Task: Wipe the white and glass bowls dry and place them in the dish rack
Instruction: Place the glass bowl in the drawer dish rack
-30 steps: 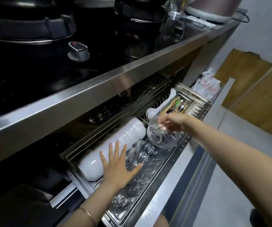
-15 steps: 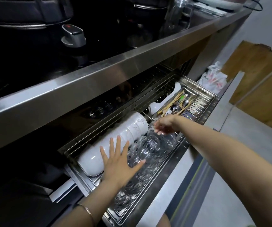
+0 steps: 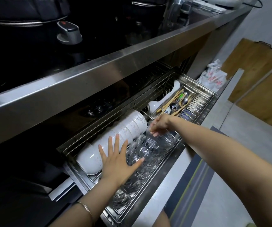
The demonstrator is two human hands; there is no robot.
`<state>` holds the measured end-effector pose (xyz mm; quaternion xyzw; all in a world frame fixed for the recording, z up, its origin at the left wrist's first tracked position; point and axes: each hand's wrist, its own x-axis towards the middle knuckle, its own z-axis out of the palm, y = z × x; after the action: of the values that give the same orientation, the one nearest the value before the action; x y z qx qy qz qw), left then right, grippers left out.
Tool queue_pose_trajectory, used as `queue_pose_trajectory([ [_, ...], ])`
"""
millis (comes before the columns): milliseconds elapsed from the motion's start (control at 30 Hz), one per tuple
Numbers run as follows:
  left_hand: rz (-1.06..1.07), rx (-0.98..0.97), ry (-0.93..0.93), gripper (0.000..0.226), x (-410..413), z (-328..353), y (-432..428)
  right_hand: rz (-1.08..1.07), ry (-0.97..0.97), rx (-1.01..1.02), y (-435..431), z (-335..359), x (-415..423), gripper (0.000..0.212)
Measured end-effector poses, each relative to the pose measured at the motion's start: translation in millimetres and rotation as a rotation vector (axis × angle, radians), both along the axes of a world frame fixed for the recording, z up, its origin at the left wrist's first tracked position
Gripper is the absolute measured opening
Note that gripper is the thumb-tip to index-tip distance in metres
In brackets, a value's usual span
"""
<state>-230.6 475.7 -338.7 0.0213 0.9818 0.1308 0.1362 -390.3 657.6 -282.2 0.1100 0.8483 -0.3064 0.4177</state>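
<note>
A pull-out steel dish rack [image 3: 150, 192] stands open under the counter. A row of white bowls [image 3: 115, 136] lies on edge along its back. A row of glass bowls [image 3: 141, 163] lies in front of them. My left hand [image 3: 118, 161] is spread flat, fingers straight, pressing on the white and glass bowls. My right hand [image 3: 159, 126] curls its fingers over the rim of the end glass bowl [image 3: 163, 140], which sits at the right end of the glass row.
A cutlery tray [image 3: 202, 99] with chopsticks and spoons fills the rack's right part, with a white ladle [image 3: 158, 102] beside it. The steel counter edge [image 3: 99, 76] overhangs the rack. A plastic bag [image 3: 213, 77] and wooden boards [image 3: 254, 76] stand at right.
My right hand has lowered the glass bowl from above the rack into the right end of the glass row. My left hand has stayed pressed on the bowls.
</note>
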Motion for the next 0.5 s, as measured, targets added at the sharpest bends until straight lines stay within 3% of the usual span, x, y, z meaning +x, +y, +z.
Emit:
queue_pose_trajectory([
  [100, -0.001, -0.002, 0.001, 0.115, 0.2, -0.3, 0.2, -0.044, 0.041, 0.04, 1.6, -10.5, -2.6, 0.042],
  [200, 0.0, 0.0, 0.001, 0.115, 0.2, -0.7, -0.5, -0.037, 0.061, 0.029, 1.6, -13.8, -2.1, 0.054],
  [300, 0.003, 0.004, 0.009, 0.116, 0.3, -1.0, 0.2, -0.032, 0.066, 0.022, 0.1, -10.5, 0.1, 0.052],
  [433, 0.005, 0.001, 0.008, 0.116, -0.2, -0.5, -0.2, 0.074, 0.05, 0.057, -1.7, -0.3, 2.7, 0.025],
  [500, 0.001, -0.002, 0.007, 0.116, 0.7, 0.8, 0.1, 0.113, 0.146, 0.117, -0.7, 8.6, 6.9, 0.031],
])
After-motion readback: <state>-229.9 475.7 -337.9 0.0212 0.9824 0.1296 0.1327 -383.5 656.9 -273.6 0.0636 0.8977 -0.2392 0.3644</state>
